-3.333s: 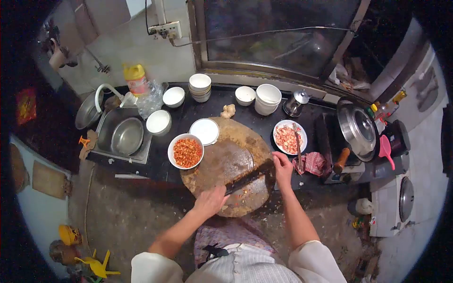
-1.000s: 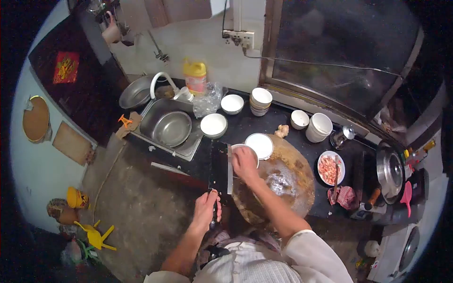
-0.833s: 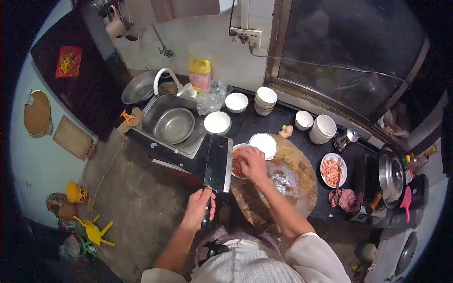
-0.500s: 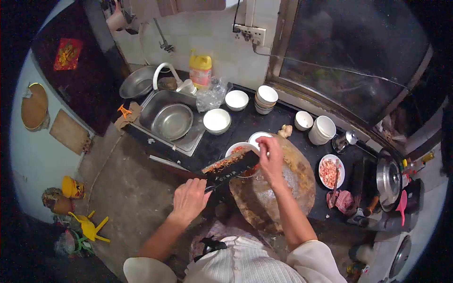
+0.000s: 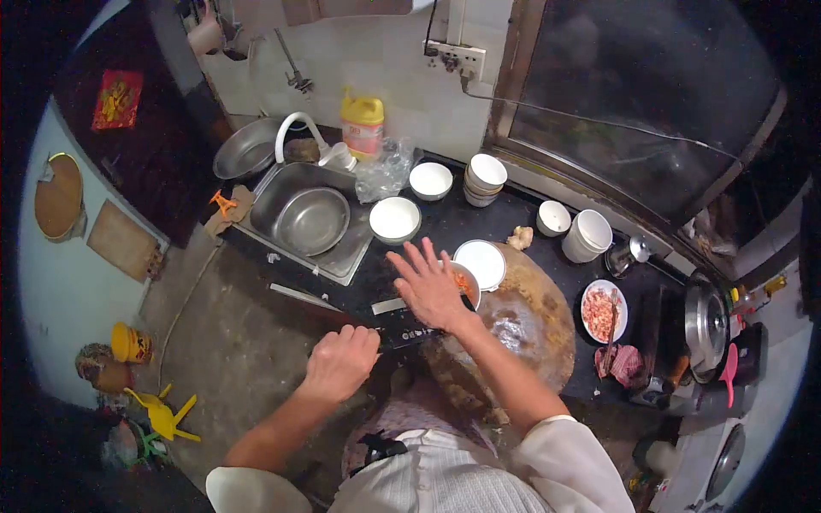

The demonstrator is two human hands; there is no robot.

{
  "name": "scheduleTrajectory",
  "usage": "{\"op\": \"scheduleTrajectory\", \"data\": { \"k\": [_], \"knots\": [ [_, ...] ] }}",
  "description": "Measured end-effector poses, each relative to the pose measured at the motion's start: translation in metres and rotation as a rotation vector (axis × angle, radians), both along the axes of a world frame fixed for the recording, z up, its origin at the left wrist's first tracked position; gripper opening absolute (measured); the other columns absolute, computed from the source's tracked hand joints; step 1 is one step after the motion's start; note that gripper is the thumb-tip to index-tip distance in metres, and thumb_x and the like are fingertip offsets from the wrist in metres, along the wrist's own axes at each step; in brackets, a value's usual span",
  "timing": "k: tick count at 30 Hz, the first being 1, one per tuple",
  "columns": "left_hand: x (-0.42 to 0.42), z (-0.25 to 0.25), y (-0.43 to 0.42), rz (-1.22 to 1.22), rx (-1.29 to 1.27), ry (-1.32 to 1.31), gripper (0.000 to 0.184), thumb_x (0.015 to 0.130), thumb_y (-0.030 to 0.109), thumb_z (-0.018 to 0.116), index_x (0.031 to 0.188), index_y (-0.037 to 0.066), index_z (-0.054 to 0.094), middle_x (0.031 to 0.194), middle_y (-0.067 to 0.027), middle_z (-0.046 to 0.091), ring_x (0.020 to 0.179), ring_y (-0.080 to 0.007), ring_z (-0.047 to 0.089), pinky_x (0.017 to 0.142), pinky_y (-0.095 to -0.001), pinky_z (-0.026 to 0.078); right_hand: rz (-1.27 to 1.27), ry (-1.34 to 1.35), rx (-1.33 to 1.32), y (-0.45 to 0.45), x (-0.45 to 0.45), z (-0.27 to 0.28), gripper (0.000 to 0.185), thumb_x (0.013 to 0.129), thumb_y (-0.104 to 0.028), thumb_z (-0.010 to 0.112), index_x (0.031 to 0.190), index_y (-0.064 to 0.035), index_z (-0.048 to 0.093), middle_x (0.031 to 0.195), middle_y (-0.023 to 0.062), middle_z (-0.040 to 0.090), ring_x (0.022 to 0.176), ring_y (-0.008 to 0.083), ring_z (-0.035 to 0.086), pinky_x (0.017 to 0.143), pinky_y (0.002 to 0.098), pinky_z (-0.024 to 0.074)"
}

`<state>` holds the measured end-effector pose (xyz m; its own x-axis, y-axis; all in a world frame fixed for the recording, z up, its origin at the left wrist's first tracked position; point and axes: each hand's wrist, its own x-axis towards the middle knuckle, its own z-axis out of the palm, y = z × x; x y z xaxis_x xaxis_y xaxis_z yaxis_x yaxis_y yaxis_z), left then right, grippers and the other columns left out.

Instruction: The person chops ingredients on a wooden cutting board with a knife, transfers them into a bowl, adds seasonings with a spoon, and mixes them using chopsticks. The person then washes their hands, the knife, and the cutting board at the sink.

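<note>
Evidently, left hand gripped a cleaver, fingers curled, right hand partly hid a bowl, fingers spread

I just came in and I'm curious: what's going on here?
The person's left hand grips the handle of a wide, dark metal cleaver. The right hand is spread open over the cleaver and a round white bowl of chopped orange-red food; whether it touches either isn't clear. The bowl sits by the edge of a round brown wooden chopping board.
</note>
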<state>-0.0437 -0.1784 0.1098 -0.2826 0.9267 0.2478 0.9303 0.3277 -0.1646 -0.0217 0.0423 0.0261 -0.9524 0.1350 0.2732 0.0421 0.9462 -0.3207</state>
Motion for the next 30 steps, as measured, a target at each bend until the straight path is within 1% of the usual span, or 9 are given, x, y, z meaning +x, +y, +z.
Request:
{"op": "scheduleTrajectory", "data": {
  "k": [8, 12, 13, 16, 17, 20, 22, 26, 30],
  "knots": [
    [-0.004, 0.017, -0.042, 0.203, 0.079, -0.091, 0.032, 0.067, 0.032, 0.075, 0.085, 0.011, 0.06, 0.073, -0.0031, 0.054, 0.069, -0.0219, 0.058, 0.059, -0.0347, 0.047, -0.007, 0.028, 0.142, 0.042, 0.007, -0.019, 0.048, 0.094, -0.031, 0.051, 0.14, -0.0188, 0.043, 0.145, 0.0142, 0.038, 0.138, 0.0411, 0.027, 0.106, 0.06, 0.0267],
    [0.0, 0.022, -0.07, 0.364, 0.262, -0.244, 0.034, 0.066, 0.028, 0.079, 0.089, 0.009, 0.063, 0.078, -0.0062, 0.061, 0.072, -0.0255, 0.062, 0.06, -0.0371, 0.05, 0.045, 0.135, -0.041, 0.059, 0.013, -0.016, 0.042, 0.084, -0.023, 0.061, 0.126, -0.0164, 0.055, 0.126, 0.0129, 0.055, 0.127, 0.0369, 0.043, 0.1, 0.0569, 0.0346],
    [0.003, 0.025, -0.072, 0.408, 0.275, -0.281, 0.034, 0.065, 0.027, 0.08, 0.089, 0.009, 0.063, 0.08, -0.0068, 0.062, 0.074, -0.0261, 0.063, 0.061, -0.0375, 0.05, -0.045, -0.026, -0.219, 0.058, 0.014, -0.001, 0.032, 0.081, -0.019, 0.063, 0.113, -0.0131, 0.064, 0.114, 0.0115, 0.062, 0.118, 0.0343, 0.05, 0.093, 0.0553, 0.0385],
    [0.012, 0.03, -0.069, 0.415, 0.315, -0.344, 0.035, 0.066, 0.026, 0.082, 0.09, 0.007, 0.064, 0.082, -0.0079, 0.065, 0.075, -0.0271, 0.064, 0.062, -0.0372, 0.051, 0.026, -0.008, -0.071, 0.041, 0.025, -0.004, 0.026, 0.08, -0.02, 0.065, 0.104, -0.0107, 0.068, 0.106, 0.0119, 0.065, 0.112, 0.0313, 0.055, 0.087, 0.05, 0.0422],
    [0.014, 0.028, -0.066, 0.4, 0.328, -0.4, 0.035, 0.066, 0.026, 0.082, 0.09, 0.007, 0.064, 0.082, -0.0082, 0.065, 0.074, -0.0276, 0.064, 0.062, -0.0373, 0.051, -0.005, 0.335, -0.026, 0.037, 0.03, -0.001, 0.024, 0.082, -0.021, 0.064, 0.103, -0.0092, 0.069, 0.097, 0.0121, 0.067, 0.108, 0.03, 0.057, 0.09, 0.0446, 0.0431],
    [0.043, -0.001, -0.061, 0.359, 0.374, -0.599, 0.034, 0.067, 0.026, 0.082, 0.09, 0.007, 0.066, 0.082, -0.0091, 0.065, 0.073, -0.029, 0.065, 0.062, -0.0378, 0.051, -0.199, 0.305, -0.69, 0.061, 0.052, -0.002, 0.025, 0.087, -0.021, 0.06, 0.106, -0.008, 0.068, 0.097, 0.0106, 0.068, 0.101, 0.0278, 0.061, 0.089, 0.0381, 0.046],
    [0.067, -0.032, -0.052, 0.303, 0.427, -0.725, 0.032, 0.067, 0.025, 0.082, 0.09, 0.008, 0.066, 0.082, -0.0098, 0.066, 0.072, -0.0296, 0.065, 0.062, -0.0383, 0.051, -0.239, 0.316, -1.057, 0.09, 0.09, -0.012, 0.024, 0.092, -0.017, 0.055, 0.108, -0.0023, 0.065, 0.092, 0.007, 0.067, 0.083, 0.0163, 0.063, 0.076, 0.0293, 0.0499],
    [0.11, -0.075, -0.022, 0.369, 0.311, -0.779, 0.03, 0.075, 0.028, 0.077, 0.092, 0.007, 0.064, 0.085, -0.0116, 0.065, 0.078, -0.0318, 0.065, 0.066, -0.0421, 0.051, -0.55, 0.431, -1.257, 0.118, 0.185, -0.046, 0.022, 0.096, -0.021, 0.056, 0.105, -0.0033, 0.065, 0.075, -0.0012, 0.058, 0.061, 0.0055, 0.051, 0.054, 0.0208, 0.0418],
    [0.135, -0.109, 0.019, 0.446, 0.222, -0.691, 0.031, 0.085, 0.03, 0.065, 0.101, 0.005, 0.057, 0.091, -0.0147, 0.062, 0.085, -0.0357, 0.062, 0.07, -0.0482, 0.049, -0.826, 0.503, -1.29, 0.114, 0.278, -0.066, 0.023, 0.098, -0.026, 0.054, 0.096, -0.0049, 0.063, 0.065, -0.0036, 0.053, 0.049, 0.0046, 0.046, 0.044, 0.0202, 0.0363]
  ]
}}
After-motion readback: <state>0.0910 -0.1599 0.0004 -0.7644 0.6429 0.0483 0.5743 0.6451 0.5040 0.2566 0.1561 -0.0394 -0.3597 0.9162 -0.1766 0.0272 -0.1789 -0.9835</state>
